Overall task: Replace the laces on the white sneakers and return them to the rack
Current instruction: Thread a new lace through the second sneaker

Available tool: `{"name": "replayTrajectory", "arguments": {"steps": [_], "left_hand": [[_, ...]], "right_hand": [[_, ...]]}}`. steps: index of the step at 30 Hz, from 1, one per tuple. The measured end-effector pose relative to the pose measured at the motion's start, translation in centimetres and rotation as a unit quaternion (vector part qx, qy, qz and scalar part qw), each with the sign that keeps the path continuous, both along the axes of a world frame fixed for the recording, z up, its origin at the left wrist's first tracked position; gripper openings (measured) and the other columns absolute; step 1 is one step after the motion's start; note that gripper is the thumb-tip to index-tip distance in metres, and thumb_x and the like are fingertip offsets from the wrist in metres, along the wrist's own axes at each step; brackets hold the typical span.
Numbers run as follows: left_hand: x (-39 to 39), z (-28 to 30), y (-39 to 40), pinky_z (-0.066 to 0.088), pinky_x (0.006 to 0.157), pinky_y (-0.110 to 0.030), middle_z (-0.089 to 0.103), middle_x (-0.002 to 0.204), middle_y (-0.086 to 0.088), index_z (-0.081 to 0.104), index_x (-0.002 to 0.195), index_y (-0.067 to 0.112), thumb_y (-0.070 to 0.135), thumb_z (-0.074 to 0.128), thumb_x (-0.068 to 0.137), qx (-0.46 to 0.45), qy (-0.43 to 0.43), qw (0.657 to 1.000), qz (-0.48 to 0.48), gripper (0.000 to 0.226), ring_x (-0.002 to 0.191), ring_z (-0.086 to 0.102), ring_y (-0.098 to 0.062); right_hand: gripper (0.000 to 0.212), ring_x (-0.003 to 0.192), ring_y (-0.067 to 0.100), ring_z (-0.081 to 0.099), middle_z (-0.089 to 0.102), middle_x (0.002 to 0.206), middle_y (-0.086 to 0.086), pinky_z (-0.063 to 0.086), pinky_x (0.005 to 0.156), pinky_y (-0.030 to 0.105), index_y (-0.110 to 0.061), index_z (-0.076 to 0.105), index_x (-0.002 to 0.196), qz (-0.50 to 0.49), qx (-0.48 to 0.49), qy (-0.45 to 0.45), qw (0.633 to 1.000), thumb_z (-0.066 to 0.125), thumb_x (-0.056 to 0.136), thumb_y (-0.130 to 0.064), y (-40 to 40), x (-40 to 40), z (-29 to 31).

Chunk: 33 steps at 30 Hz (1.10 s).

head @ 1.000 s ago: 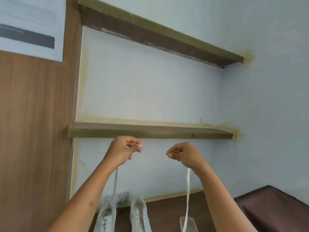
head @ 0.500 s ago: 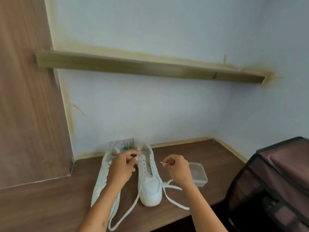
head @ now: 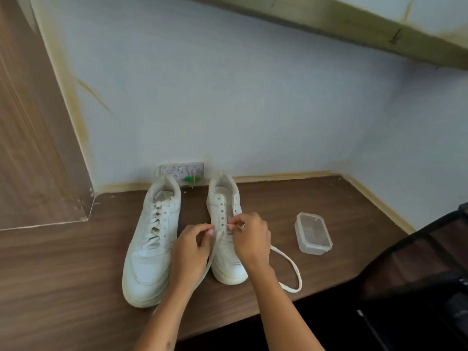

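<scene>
Two white sneakers stand side by side on the brown wooden desk (head: 63, 269), toes toward me. The left sneaker (head: 152, 244) is laced. The right sneaker (head: 225, 219) has bare upper eyelets. My left hand (head: 192, 252) and my right hand (head: 250, 239) are both over the right sneaker's lower eyelets, each pinching an end of a white lace (head: 291, 267). One side of the lace loops out on the desk to the right; the other trails down between the shoes.
A small clear plastic container (head: 313, 233) sits right of the shoes. A wall socket (head: 182, 171) is behind them. A dark bag (head: 417, 274) fills the lower right. A wooden shelf (head: 354, 26) runs overhead; a wood panel (head: 33, 148) is at left.
Both hands came down from shelf height, where they held the lace taut, to the right sneaker's eyelets. The view tilted down onto the desk.
</scene>
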<state>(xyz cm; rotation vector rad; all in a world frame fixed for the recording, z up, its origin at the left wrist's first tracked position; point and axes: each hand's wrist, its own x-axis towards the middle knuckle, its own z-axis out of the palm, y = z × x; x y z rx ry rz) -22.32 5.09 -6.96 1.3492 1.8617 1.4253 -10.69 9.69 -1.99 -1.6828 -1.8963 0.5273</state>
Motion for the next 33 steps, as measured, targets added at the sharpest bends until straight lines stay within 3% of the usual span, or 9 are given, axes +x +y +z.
{"name": "replayTrajectory", "arguments": {"steps": [6,10,15,18,22,25,28,31,33], "left_hand": [[0.4,-0.9,0.0,0.042,0.069,-0.005,0.061,0.096,0.014,0.066,0.107,0.029,0.030,0.063,0.091,0.018,-0.027,0.999,0.011,0.016,0.085,0.057,0.011],[0.2,-0.4,0.9,0.049,0.076,-0.016,0.063,0.102,0.012,0.068,0.112,0.024,0.025,0.067,0.088,0.030,-0.043,0.999,0.000,0.023,0.090,0.061,0.004],[0.1,-0.4,1.5,0.044,0.071,-0.004,0.065,0.103,0.013,0.070,0.109,0.020,0.012,0.072,0.085,0.049,-0.050,0.997,-0.016,0.026,0.091,0.061,0.009],[-0.1,-0.3,1.7,0.045,0.073,-0.006,0.064,0.101,0.017,0.072,0.103,0.020,0.010,0.072,0.084,0.060,-0.025,0.998,-0.026,0.021,0.091,0.062,0.009],[0.0,-0.2,1.8,0.049,0.075,-0.010,0.063,0.096,0.021,0.072,0.099,0.023,0.011,0.073,0.084,0.077,0.001,0.997,-0.023,0.019,0.089,0.063,0.007],[0.3,0.1,1.8,0.053,0.072,-0.019,0.065,0.091,0.018,0.075,0.095,0.022,0.018,0.073,0.084,0.098,0.052,0.994,-0.005,0.011,0.083,0.064,-0.001],[0.6,0.4,1.8,0.055,0.060,-0.032,0.065,0.093,0.015,0.076,0.091,0.021,0.024,0.072,0.085,0.103,0.116,0.988,0.021,0.007,0.073,0.062,-0.006],[0.7,0.5,1.8,0.046,0.048,-0.025,0.064,0.095,0.015,0.076,0.089,0.020,0.024,0.073,0.085,0.108,0.177,0.978,0.037,0.007,0.063,0.056,-0.006],[0.6,0.4,1.9,0.040,0.049,-0.020,0.062,0.097,0.012,0.073,0.089,0.020,0.025,0.070,0.086,0.109,0.206,0.972,0.038,0.007,0.068,0.055,-0.006]], "right_hand": [[0.016,0.105,0.020,0.051,0.057,0.110,-0.004,0.035,0.095,0.033,-0.026,0.069,0.098,-0.027,0.007,-0.051,0.998,0.056,0.096,-0.018,0.0,0.0,0.3],[0.018,0.106,0.021,0.048,0.056,0.111,-0.003,0.032,0.093,0.032,-0.025,0.069,0.101,-0.021,-0.005,-0.061,0.998,0.056,0.095,-0.015,0.3,-0.4,0.0],[0.015,0.105,0.018,0.033,0.057,0.118,-0.002,0.026,0.093,0.030,-0.025,0.073,0.100,-0.018,-0.060,0.054,0.997,0.063,0.094,-0.017,1.0,-0.3,-1.0],[0.013,0.106,0.015,0.024,0.059,0.120,0.000,0.033,0.103,0.041,-0.027,0.075,0.100,-0.021,-0.117,0.126,0.985,0.066,0.092,-0.021,1.4,-0.2,-1.3],[0.014,0.110,0.016,0.026,0.057,0.122,-0.001,0.032,0.107,0.047,-0.028,0.075,0.102,-0.019,-0.135,0.137,0.981,0.065,0.093,-0.026,1.3,-0.2,-1.1],[0.015,0.112,0.017,0.031,0.056,0.121,-0.004,0.031,0.103,0.042,-0.030,0.073,0.104,0.009,-0.122,0.102,0.987,0.062,0.095,-0.025,0.8,0.2,-0.3],[0.029,0.107,0.014,0.033,0.050,0.122,-0.007,0.025,0.093,0.029,-0.031,0.061,0.121,0.039,-0.073,0.004,0.997,0.059,0.096,-0.017,-0.4,1.5,1.1],[0.024,0.112,0.018,0.047,0.052,0.123,-0.003,0.039,0.096,0.030,-0.021,0.064,0.117,0.068,-0.052,-0.065,0.994,0.061,0.094,-0.013,-2.7,2.7,2.3],[0.023,0.114,0.020,0.053,0.051,0.124,-0.001,0.044,0.095,0.031,-0.016,0.063,0.117,0.085,-0.097,-0.081,0.988,0.063,0.094,-0.021,-4.7,2.7,2.4]]}}
